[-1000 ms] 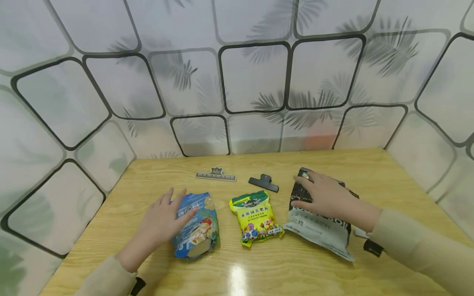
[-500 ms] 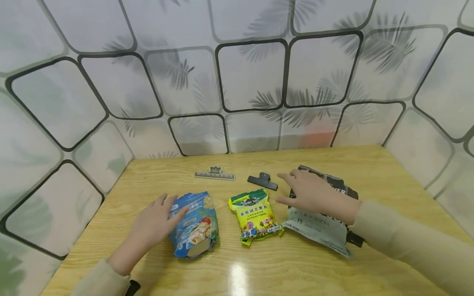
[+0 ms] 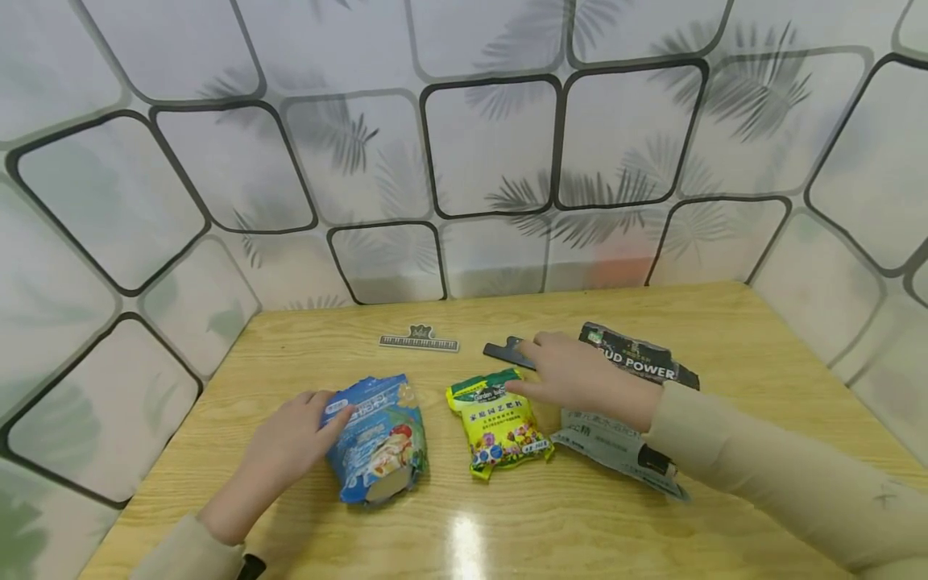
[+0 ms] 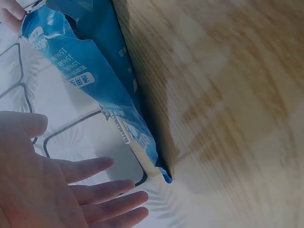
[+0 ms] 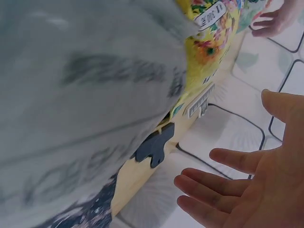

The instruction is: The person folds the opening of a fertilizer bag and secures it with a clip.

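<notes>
Head view, to start: what is the right hand point(image 3: 569, 374) over?

One end of a flat black spring clip point(image 3: 500, 351), lying on the pale wooden desk point(image 3: 551, 532). The thumb shows above the top of a small yellow-and-green plastic packet point(image 3: 503, 431).

Do the fingers have hold of anything?

No. From the right wrist, they look well spread and nearly straight, with nothing between them. The left hand point(image 3: 286, 439) has loosely spread fingers too, gripping nothing, at the left edge of a crumpled blue plastic bag point(image 3: 380, 435). I can't be sure whether it touches.

I'd judge picking up the clip to be the step in hand. How is that done well?

Come down steeply and pinch the raised tab in the middle; the flat bar would probably skid under the fingers. Keep the thumb off the packet, or it may get dragged along.

And the beige sleeve point(image 3: 768, 459)?

It crosses above a large black-and-grey plastic bag point(image 3: 638, 354). Carry the forearm high so the cuff doesn't catch it.

Anything for the left?

Best keep it quiet; a nudge could shift the blue bag.
</notes>
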Available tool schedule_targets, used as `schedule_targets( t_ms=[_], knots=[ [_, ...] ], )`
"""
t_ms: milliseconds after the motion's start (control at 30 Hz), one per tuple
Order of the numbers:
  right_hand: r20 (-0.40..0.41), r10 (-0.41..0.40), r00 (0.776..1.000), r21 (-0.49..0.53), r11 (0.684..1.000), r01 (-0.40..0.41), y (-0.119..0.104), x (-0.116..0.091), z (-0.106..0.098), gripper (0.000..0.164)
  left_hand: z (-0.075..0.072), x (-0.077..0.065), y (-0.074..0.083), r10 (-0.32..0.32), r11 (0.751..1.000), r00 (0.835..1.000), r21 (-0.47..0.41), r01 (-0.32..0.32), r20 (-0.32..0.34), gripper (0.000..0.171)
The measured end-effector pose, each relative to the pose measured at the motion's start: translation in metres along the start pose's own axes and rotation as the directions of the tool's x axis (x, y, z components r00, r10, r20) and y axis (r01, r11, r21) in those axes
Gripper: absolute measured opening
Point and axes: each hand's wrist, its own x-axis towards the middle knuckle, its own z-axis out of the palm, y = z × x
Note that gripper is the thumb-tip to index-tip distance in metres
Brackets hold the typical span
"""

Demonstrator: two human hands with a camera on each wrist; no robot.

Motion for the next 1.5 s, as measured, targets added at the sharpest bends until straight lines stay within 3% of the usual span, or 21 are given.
schedule_targets(
  t_ms=[333,700,1500],
  knots=[
    [0.025,-0.05,0.998,-0.044,0.998,0.051,-0.027,0.02,0.006,0.071,-0.002,-0.004,-0.004,-0.032,0.999,0.999,-0.015,0.032,0.027,0.07],
    [0.058,-0.07,0.996,-0.008,0.997,0.071,-0.057,0.038,-0.002,0.07,0.002,-0.008,-0.01,-0.056,0.998,0.998,-0.037,0.058,0.042,0.068],
    [0.136,-0.061,0.989,0.0,0.998,0.062,-0.087,0.062,0.015,0.058,0.009,-0.008,-0.016,-0.072,0.994,0.996,-0.075,0.076,0.059,0.054]
  ],
)
